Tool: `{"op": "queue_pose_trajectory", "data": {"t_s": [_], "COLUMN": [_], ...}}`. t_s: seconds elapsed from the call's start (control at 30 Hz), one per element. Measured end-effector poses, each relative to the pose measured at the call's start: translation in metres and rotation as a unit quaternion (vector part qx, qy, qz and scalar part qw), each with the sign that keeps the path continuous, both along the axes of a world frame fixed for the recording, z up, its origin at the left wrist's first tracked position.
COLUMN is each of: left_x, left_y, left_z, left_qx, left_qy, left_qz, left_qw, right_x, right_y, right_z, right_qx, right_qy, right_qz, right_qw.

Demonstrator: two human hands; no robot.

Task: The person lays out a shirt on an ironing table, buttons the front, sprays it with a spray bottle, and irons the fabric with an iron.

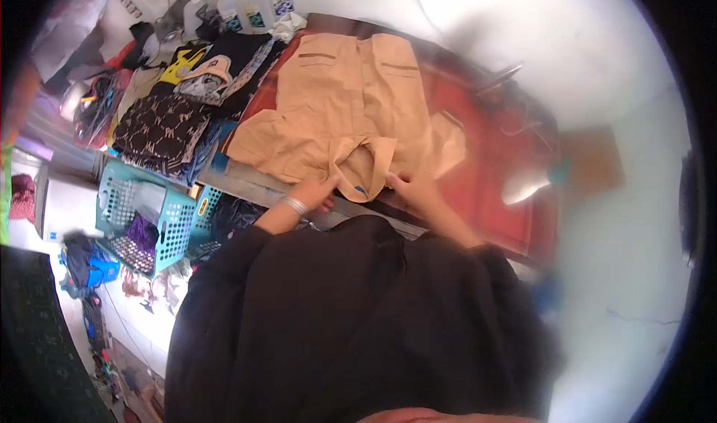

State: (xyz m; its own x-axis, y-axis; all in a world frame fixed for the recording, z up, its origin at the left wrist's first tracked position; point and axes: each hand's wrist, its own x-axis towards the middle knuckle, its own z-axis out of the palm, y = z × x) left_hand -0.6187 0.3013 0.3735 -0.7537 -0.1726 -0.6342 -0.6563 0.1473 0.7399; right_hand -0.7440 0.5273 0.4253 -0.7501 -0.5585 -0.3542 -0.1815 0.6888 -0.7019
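A tan short-sleeved shirt (321, 102) lies front up on the red-covered table (504, 162), its collar toward me and its sleeves spread to both sides. My left hand (312, 193), with bands at the wrist, is at the left side of the collar, its thumb and fingers closed on the cloth. On the collar's right side, my right hand (409, 188) pinches the edge between thumb and fingers. The collar stands open in a ring between both hands, with a small blue label at its back.
Folded clothes (160, 128) are stacked at the left end of the table. Bottles (258, 8) stand behind them. Teal baskets (174, 232) sit below on the left. An iron-like bright object (525, 189) lies at the right, its shape blurred by glare.
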Motion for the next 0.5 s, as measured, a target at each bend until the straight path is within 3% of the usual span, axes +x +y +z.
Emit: {"op": "queue_pose_trajectory", "data": {"t_s": [0.07, 0.17, 0.23, 0.3, 0.33, 0.37, 0.4, 0.43, 0.5], "left_x": [-0.016, -0.013, -0.008, 0.001, 0.002, 0.003, 0.004, 0.003, 0.001], "left_y": [0.008, 0.036, 0.043, 0.052, 0.054, 0.057, 0.061, 0.064, 0.064], "left_z": [-0.033, 0.014, 0.015, 0.014, 0.003, -0.002, 0.0, 0.002, -0.001], "left_qx": [0.095, 0.143, 0.189, 0.252, 0.371, 0.375, 0.425, 0.472, 0.489], "left_qy": [-0.025, -0.011, 0.005, 0.11, 0.151, 0.151, 0.186, 0.217, 0.233], "left_qz": [0.053, 0.115, 0.145, 0.21, 0.267, 0.271, 0.317, 0.36, 0.363], "left_qw": [0.994, 0.983, 0.971, 0.938, 0.877, 0.874, 0.827, 0.775, 0.759], "right_x": [0.002, 0.011, 0.015, 0.014, 0.015, 0.016, 0.015, 0.013, 0.008], "right_y": [-0.018, -0.025, -0.021, -0.012, -0.009, -0.005, -0.003, -0.003, -0.007], "right_z": [-0.019, -0.019, -0.025, -0.039, -0.041, -0.042, -0.041, -0.043, -0.047], "right_qx": [-0.007, -0.04, -0.06, -0.132, -0.125, -0.221, -0.315, -0.311, -0.421], "right_qy": [-0.056, -0.14, -0.171, -0.285, -0.286, -0.336, -0.378, -0.376, -0.405], "right_qz": [0.008, 0.004, 0.002, -0.105, -0.101, -0.161, -0.221, -0.223, -0.266], "right_qw": [0.998, 0.989, 0.983, 0.944, 0.945, 0.901, 0.842, 0.844, 0.767]}}
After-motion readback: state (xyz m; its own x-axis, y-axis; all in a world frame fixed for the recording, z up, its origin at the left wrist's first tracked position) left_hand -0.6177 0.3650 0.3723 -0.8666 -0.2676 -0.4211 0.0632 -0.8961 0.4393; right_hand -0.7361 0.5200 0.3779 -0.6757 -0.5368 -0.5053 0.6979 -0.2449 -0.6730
